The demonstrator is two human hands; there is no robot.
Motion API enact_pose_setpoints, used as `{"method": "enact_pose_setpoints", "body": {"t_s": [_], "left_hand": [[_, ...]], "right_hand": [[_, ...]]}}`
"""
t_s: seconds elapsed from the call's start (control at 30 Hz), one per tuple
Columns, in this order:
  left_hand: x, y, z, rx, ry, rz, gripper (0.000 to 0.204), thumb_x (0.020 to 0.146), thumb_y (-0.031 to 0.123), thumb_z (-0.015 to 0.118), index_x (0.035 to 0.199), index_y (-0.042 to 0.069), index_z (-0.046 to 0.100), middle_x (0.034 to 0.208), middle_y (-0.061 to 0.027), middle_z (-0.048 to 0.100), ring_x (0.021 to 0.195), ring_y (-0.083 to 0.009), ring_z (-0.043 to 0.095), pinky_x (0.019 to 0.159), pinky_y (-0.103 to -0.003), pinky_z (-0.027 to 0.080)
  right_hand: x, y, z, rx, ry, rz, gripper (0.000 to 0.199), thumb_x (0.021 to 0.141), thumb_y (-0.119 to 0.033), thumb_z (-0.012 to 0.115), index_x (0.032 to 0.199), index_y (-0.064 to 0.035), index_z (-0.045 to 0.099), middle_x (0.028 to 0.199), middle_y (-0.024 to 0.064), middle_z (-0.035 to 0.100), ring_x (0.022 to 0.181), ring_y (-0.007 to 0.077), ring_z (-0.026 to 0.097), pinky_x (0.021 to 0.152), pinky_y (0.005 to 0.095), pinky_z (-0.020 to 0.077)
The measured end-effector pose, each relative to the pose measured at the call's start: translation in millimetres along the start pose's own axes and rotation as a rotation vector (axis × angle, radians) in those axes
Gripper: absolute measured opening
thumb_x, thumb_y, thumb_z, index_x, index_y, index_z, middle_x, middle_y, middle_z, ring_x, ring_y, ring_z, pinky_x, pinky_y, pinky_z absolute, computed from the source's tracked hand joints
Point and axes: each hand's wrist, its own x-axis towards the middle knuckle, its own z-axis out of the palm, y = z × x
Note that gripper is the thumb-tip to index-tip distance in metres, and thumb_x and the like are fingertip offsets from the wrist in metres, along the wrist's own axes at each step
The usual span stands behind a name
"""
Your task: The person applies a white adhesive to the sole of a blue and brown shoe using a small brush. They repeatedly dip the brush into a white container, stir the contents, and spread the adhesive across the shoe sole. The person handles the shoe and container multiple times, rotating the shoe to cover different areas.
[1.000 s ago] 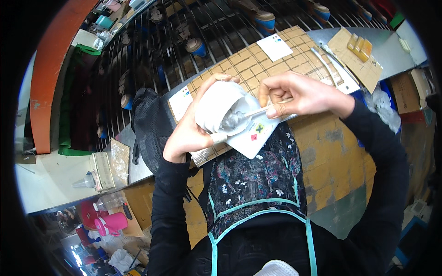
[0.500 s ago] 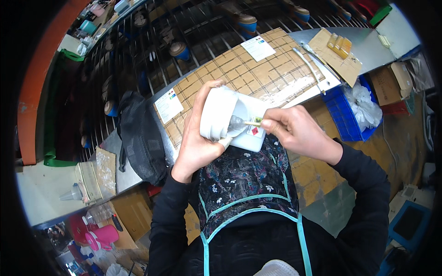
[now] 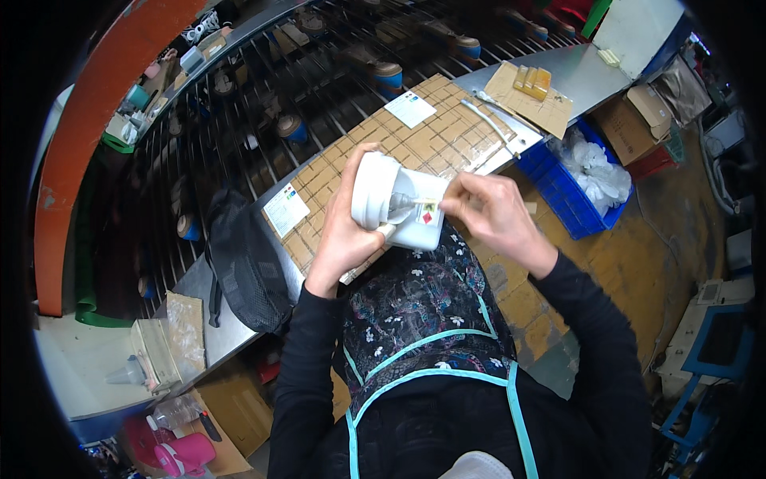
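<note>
My left hand [image 3: 341,233] is wrapped around a white plastic container [image 3: 381,191] held up in front of my chest, above the edge of the bench. A label with a small red diamond [image 3: 428,214] shows on its side. My right hand [image 3: 493,217] is right beside it, thumb and forefinger pinched on a thin grey tool [image 3: 405,204] whose end lies against the container. What the tool's tip touches is hidden by the container. Both forearms wear black sleeves over a patterned apron with teal straps.
A bench topped with taped cardboard [image 3: 435,144] carries a white card [image 3: 411,108] and a white label [image 3: 286,209]. A black mesh bag [image 3: 247,263] hangs at its left. A blue crate of white plastic [image 3: 589,174] stands to the right. Wire racks with shoe parts [image 3: 375,72] lie behind.
The container and both hands have stayed together in front of my chest. The container has turned so its round end faces up-left. The spoon-like tool now lies closer against it.
</note>
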Motion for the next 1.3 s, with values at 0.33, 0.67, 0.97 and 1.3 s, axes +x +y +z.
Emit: {"method": "enact_pose_setpoints", "body": {"t_s": [0.33,0.67,0.97,1.3], "left_hand": [[15,-2,-17,0.057,-0.281,0.000,0.093,0.058,0.008,0.073,0.143,0.009,0.036,0.135,-0.0117,0.053,0.130,-0.0252,0.047,0.110,-0.037,0.033],[20,-17,-27,-0.146,-0.404,-0.098,0.098,0.061,0.031,0.082,0.143,0.006,0.035,0.142,-0.0114,0.046,0.132,-0.0241,0.043,0.111,-0.038,0.030],[17,2,-5,-0.170,-0.200,-0.139,0.088,0.060,0.002,0.077,0.137,0.003,0.036,0.134,-0.0123,0.049,0.121,-0.0207,0.051,0.103,-0.034,0.040],[34,-9,-2,0.054,-0.016,-0.018,0.085,0.063,0.002,0.070,0.141,0.012,0.038,0.126,-0.0131,0.057,0.119,-0.0265,0.056,0.101,-0.037,0.041]], "right_hand": [[21,27,1,-0.053,-0.082,-0.248,0.010,0.085,-0.014,0.065,0.081,-0.0051,0.064,0.070,0.0101,0.060,0.057,0.0221,0.059,0.051,0.0349,0.0438],[54,82,6,0.752,-0.855,0.140,0.038,0.098,-0.034,0.054,0.072,-0.0062,0.056,0.066,-0.0067,0.045,0.060,0.0038,0.039,0.052,0.0227,0.0313],[54,67,-8,0.253,-0.386,-0.270,0.019,0.083,-0.019,0.070,0.085,-0.0038,0.060,0.077,0.0043,0.061,0.069,0.0146,0.058,0.060,0.0298,0.0459],[74,41,-15,-0.530,-0.044,-0.568,0.016,0.080,-0.018,0.069,0.076,-0.0092,0.057,0.063,0.0030,0.058,0.049,0.0164,0.059,0.041,0.0308,0.0433]]}}
